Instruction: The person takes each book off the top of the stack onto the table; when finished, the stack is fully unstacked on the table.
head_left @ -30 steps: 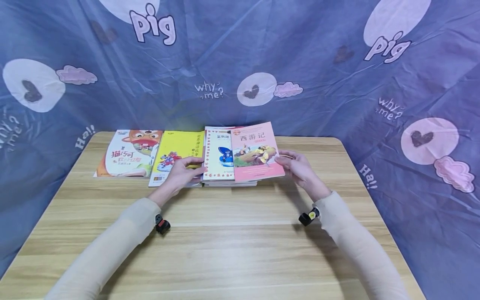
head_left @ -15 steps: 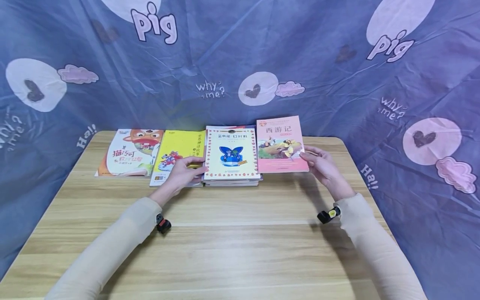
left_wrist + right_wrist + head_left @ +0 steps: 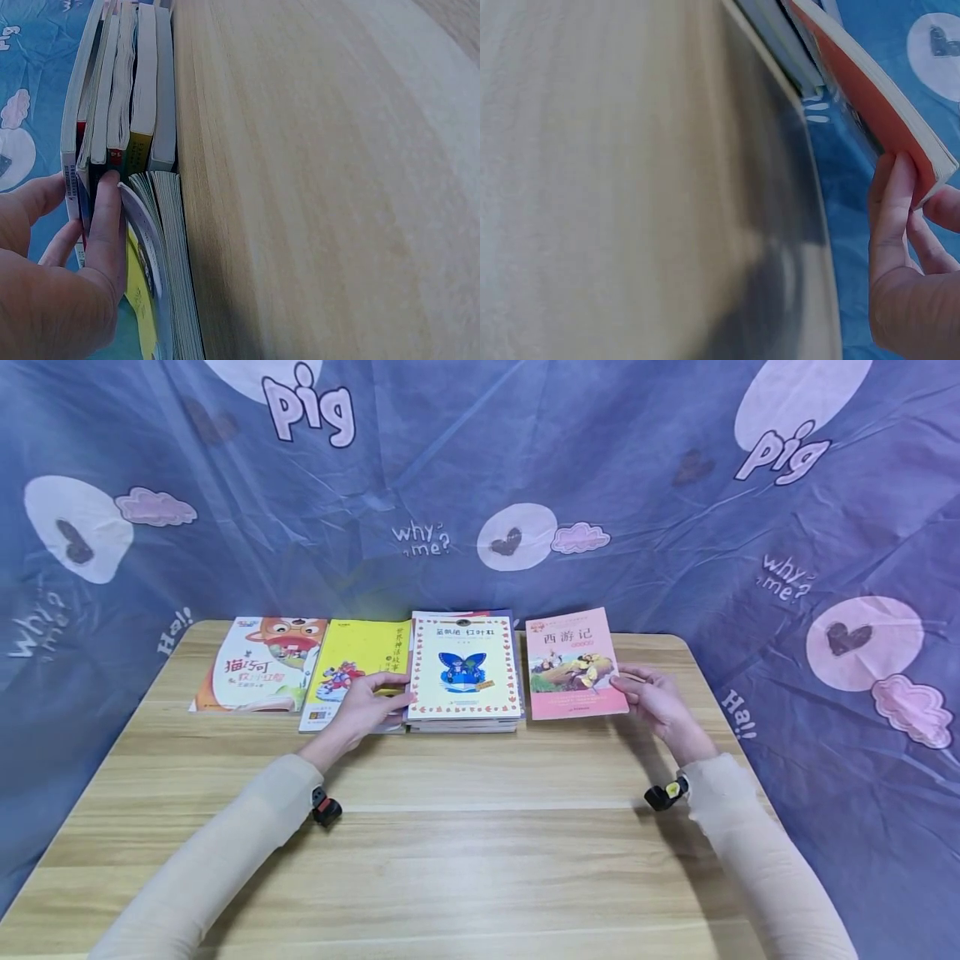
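My right hand (image 3: 651,696) pinches the right edge of a pink book (image 3: 573,663), holding it just right of a stack of books (image 3: 463,670) and a little above the wooden table (image 3: 450,843). In the right wrist view the pink book (image 3: 870,97) hangs above the tabletop with my fingers (image 3: 891,202) under its corner. My left hand (image 3: 369,703) rests on a yellow book (image 3: 352,670), fingertips against the stack's left edge. The left wrist view shows my fingers (image 3: 105,225) pressed on the stack's spines (image 3: 124,90).
An orange-and-white cartoon book (image 3: 258,664) lies at the far left of the row. A blue printed cloth (image 3: 480,485) hangs behind the table and down both sides. The near half of the table holds only my forearms.
My right hand has carried the pink book off the top of the stack to the right and lowered it toward the table beside the stack. My left hand has stayed put.
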Motion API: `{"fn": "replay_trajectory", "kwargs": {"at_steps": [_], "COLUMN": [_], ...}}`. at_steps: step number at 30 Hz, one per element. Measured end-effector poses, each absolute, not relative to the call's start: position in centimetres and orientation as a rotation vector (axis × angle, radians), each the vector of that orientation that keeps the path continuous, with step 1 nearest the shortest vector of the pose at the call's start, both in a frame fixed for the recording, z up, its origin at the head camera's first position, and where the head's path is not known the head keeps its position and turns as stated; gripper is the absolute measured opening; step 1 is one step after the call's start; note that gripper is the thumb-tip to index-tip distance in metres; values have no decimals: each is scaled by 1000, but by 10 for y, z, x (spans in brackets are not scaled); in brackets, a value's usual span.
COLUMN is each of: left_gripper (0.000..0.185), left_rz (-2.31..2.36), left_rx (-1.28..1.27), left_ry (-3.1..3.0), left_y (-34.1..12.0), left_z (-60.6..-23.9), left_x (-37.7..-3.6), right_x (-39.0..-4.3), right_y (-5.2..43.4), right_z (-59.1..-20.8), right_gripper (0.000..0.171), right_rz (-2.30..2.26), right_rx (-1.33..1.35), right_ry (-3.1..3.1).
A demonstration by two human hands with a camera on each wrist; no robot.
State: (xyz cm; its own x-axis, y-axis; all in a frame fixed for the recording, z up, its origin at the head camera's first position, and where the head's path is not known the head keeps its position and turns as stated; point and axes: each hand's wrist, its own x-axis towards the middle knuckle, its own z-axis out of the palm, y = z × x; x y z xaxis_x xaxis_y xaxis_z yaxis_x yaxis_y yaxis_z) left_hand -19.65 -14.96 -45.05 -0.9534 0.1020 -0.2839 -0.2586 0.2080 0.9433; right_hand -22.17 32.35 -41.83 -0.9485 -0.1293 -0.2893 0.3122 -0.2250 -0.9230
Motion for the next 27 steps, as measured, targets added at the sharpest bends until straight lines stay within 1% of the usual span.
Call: {"fn": "replay_trajectory", "kwargs": {"at_steps": [6,9,12,18,21,24,27], "left_gripper": [52,51,51,51,51,51,51], "left_rz": [1800,1791,1794,1804,1799,1795,1796], "left_rx": [-148,-159,-156,-150,-161,-160,-173], "left_ry": [2208,2219,2219,2213,2214,2216,2207], "left_y": [-149,-149,-148,-149,-149,-149,-148], "left_z": [-450,-450,-450,-449,-449,-449,-448], "left_x": [-196,-196,-196,-195,-195,-196,-196], "right_x": [-227,-230,-234,-240,-243,-247,-250], "right_y": [316,312,309,303,301,300,299], "right_z": [-433,-438,-443,-449,-452,-455,-458], "right_gripper": [19,20,25,48,50,50,55], "right_rz": [-2161,-2124,-2117,-2056,-2050,-2052,-2039], "right_rx": [261,267,276,249,251,267,280], "right_ry": [1777,1789,1786,1842,1844,1852,1874]}}
